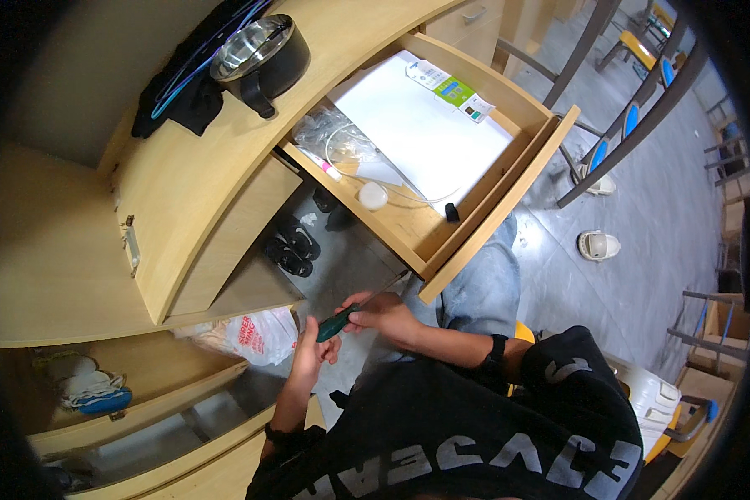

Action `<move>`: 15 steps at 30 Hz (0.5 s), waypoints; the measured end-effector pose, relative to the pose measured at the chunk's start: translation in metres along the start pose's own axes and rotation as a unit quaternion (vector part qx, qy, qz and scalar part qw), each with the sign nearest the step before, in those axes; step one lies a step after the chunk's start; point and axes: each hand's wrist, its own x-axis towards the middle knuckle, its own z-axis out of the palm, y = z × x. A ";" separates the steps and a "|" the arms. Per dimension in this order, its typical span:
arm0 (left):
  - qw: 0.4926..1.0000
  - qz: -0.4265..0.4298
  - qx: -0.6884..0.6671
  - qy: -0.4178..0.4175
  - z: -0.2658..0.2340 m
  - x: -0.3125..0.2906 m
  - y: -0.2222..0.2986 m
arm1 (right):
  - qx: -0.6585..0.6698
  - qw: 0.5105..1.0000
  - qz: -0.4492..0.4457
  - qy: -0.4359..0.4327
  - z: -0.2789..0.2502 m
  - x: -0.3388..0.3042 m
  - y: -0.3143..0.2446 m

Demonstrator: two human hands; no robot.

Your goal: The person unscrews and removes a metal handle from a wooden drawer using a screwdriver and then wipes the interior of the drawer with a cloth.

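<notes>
A screwdriver with a dark green handle and a thin metal shaft lies between my hands, just below the front corner of the pulled-out wooden drawer. My right hand is closed around the front of the handle, where the shaft begins. Against the butt end of the handle, my left hand has its thumb up and its fingers curled underneath. The shaft points up and to the right, its tip close to the drawer's underside; whether they touch I cannot tell.
White paper, a green-and-white card, crumpled clear plastic, and a round white piece lie in the drawer. A black pot stands on the desk. Below are black shoes and a white plastic bag. Chairs stand right.
</notes>
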 end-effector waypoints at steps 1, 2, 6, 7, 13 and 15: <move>0.995 0.078 0.063 0.024 0.006 -0.006 0.003 | 0.010 1.000 0.003 0.011 0.000 0.001 0.001; 0.979 0.155 0.125 0.048 0.009 -0.010 0.003 | 0.020 1.000 0.007 0.021 0.000 0.002 0.002; 0.951 0.254 0.174 0.038 0.000 -0.017 -0.006 | -0.033 0.998 0.026 0.050 0.008 0.000 -0.010; 0.948 0.259 0.180 0.055 -0.002 -0.017 -0.007 | -0.037 0.998 0.028 0.050 0.008 0.001 -0.011; 0.964 0.166 0.167 0.123 -0.002 -0.011 -0.003 | -0.021 1.000 0.011 0.008 0.001 0.003 -0.010; 0.968 0.130 0.173 0.127 0.002 -0.008 -0.002 | 0.014 1.000 -0.015 -0.020 -0.001 0.003 -0.009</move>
